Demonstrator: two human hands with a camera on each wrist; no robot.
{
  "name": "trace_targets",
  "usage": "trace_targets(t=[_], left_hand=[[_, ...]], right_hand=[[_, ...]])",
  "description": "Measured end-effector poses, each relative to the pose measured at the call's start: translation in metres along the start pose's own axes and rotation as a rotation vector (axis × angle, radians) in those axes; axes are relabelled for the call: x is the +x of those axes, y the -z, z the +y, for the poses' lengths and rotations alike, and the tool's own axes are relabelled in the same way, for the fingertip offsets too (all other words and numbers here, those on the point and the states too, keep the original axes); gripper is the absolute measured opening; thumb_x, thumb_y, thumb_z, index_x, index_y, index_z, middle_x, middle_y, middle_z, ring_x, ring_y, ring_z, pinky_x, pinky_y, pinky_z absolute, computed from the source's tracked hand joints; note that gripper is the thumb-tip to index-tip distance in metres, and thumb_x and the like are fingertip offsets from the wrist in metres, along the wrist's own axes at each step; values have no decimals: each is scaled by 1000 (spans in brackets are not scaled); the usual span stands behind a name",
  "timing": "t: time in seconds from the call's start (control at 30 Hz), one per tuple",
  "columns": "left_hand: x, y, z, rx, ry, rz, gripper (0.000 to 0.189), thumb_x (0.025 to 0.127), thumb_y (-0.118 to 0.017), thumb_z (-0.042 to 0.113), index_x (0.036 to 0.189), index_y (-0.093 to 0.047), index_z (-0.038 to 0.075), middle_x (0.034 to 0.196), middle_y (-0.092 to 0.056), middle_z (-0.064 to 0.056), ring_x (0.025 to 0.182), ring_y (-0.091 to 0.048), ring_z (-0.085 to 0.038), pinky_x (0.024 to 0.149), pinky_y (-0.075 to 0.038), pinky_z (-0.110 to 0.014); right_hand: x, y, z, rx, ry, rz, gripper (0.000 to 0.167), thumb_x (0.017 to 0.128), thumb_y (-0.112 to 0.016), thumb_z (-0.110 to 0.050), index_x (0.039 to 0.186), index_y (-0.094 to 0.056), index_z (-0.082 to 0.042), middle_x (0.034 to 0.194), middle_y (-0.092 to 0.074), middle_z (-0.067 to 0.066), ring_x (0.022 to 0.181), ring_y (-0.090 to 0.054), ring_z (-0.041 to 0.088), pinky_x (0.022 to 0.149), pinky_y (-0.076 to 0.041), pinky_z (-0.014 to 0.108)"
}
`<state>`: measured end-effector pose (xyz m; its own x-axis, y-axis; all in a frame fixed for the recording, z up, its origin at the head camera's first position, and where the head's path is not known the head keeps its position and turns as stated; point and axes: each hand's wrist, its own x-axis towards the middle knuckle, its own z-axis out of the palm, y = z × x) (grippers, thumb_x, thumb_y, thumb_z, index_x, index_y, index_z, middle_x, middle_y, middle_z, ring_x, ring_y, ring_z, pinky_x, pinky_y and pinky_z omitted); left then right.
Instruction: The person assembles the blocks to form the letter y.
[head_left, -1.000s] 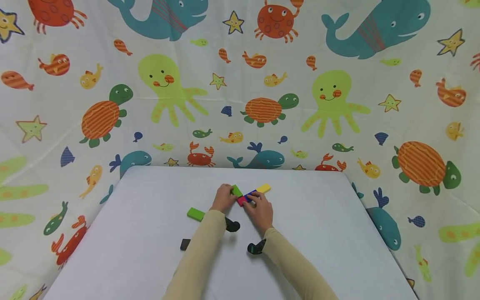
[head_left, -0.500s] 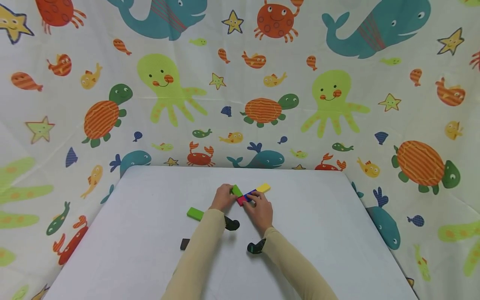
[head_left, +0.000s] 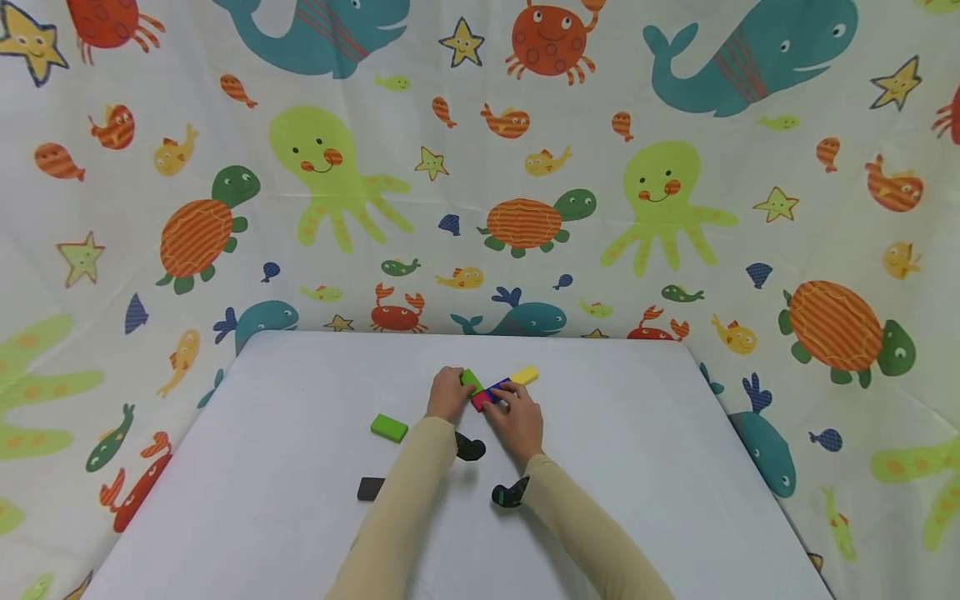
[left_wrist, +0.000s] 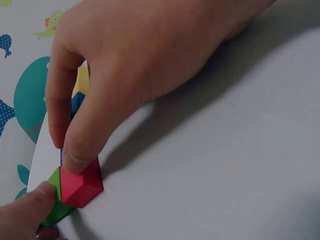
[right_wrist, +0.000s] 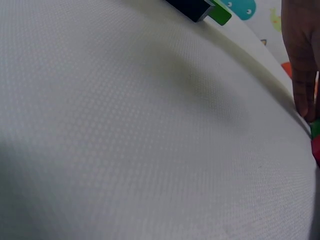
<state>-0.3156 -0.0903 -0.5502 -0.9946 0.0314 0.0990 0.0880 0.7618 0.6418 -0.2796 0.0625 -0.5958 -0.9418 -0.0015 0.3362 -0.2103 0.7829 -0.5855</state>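
Observation:
In the head view, green, red, blue and yellow blocks form a bent row near the table's far middle. My left hand (head_left: 447,394) pinches the green block (head_left: 472,382) at the row's left end. It abuts the red block (head_left: 480,402), whose pointed end shows in the left wrist view. My right hand (head_left: 519,423) pinches the blue block (left_wrist: 78,102), its thumb (left_wrist: 80,152) near the joint with the red one. Beyond the right fingers lies the yellow block (head_left: 525,375). The right hand covers part of the blue block.
A loose green block (head_left: 389,427) lies left of my left forearm. Nearer me is a black block (head_left: 370,489), partly hidden by the sleeve. The white table (head_left: 637,467) meets a sea-animal cloth (head_left: 465,275) behind and at the sides.
My left forearm has shifted slightly right, so more of the loose green block and the black block shows. Both hands stay at the row, with the blocks barely moved.

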Motion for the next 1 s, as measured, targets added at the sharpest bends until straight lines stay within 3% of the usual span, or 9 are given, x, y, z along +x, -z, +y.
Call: trace_targets(t=[0.37,0.6,1.0], left_hand=[[1,1,-1,-12,31,-10,37,87,-73,9,116,-64,-12,108,-63,-22,97,-57,-29,91,-47,-43],[1,-3,-4,-22,19,26,38,83,-76,8,113,-65,-11,105,-64,-23,95,-58,-30,88,-48,-43],[3,-5,-4,-33,48,14,41,85,-76,10,117,-63,-11,109,-61,-22,97,-56,-29,90,-48,-42]], right_hand=[[0,4,-5,9,-7,-5,37,87,-73,-40,116,-74,-16,124,-62,4,89,-58,16,77,-43,34],[-1,5,-5,-11,7,6,37,87,-73,-39,116,-73,-16,123,-62,4,83,-58,14,73,-40,33],[-1,4,-6,-14,-5,2,37,87,-73,-39,117,-73,-17,124,-61,3,83,-58,14,74,-40,33]])
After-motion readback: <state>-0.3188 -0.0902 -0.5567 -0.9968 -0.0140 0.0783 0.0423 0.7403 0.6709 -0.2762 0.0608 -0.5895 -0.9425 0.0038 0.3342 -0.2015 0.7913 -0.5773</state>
